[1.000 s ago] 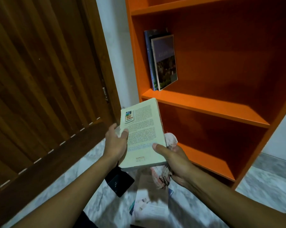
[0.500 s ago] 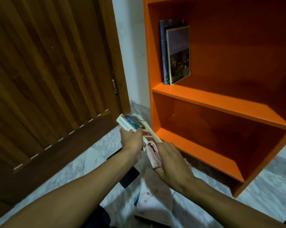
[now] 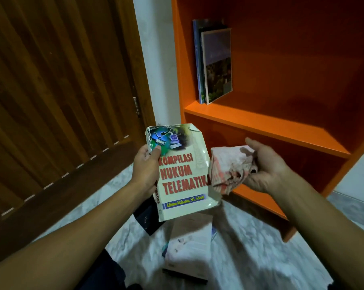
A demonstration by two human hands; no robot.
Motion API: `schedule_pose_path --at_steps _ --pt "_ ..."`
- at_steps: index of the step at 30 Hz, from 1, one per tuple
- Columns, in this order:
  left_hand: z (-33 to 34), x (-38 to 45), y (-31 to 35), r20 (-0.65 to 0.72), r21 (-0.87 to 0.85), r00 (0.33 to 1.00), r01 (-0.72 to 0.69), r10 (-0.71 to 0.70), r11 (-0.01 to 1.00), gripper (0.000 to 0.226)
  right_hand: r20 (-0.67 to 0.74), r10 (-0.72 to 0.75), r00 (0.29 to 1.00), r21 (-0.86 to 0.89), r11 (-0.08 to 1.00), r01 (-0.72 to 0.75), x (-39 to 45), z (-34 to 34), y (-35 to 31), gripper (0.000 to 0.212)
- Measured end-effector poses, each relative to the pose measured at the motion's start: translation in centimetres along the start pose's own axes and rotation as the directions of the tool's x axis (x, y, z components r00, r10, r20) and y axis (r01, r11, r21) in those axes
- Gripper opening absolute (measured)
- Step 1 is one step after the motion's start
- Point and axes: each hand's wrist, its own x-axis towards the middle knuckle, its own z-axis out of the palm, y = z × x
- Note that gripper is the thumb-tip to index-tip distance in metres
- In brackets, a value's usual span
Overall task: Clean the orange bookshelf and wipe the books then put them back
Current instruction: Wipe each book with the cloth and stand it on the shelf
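The orange bookshelf fills the upper right, its middle shelf board running from the left upright down toward the right edge of the view; two or three books stand upright at the far left end of that board, leaning against the left side panel, and the rest of the board to their right is bare. The lower shelf beneath it shows no books in the part that can be seen. On the marble floor near the bottom shelf's front edge lie another pale book and a dark flat object I cannot identify. The paperback "Kompilasi Hukum Telematika" is held in the air in front of the lower shelf, front cover facing the camera, long axis near upright with the top tipped slightly left. The left hand grips it along the spine edge, thumb on the cover and fingers curled behind. The right hand sits just right of the book's free edge, palm up, fingers loosely cupped round a crumpled pinkish-white cloth that touches or nearly touches that edge. The cover therefore lies directly leftward of the cloth, so the right hand is best placed to wipe across it, probably the step in hand before shelving.
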Motion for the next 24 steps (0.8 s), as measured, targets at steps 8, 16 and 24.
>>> schedule_pose_path --at_steps 8,16,24 --pt "1.5 -3.3 0.6 0.274 0.082 0.962 -0.043 0.019 0.996 0.017 0.021 -0.779 0.627 -0.284 0.597 0.751 -0.7 2.7 -1.2 0.030" --pt "3.2 -3.4 0.7 0.299 -0.033 0.954 -0.008 0.018 0.999 0.026 0.750 -0.484 0.452 -0.622 -0.281 0.731 1.0 0.4 5.1 0.077" --pt "0.0 0.6 1.4 0.007 -0.153 0.994 0.106 -0.106 0.983 0.036 0.860 -0.254 0.443 -0.499 -0.233 0.835 1.4 -1.7 8.3 0.071"
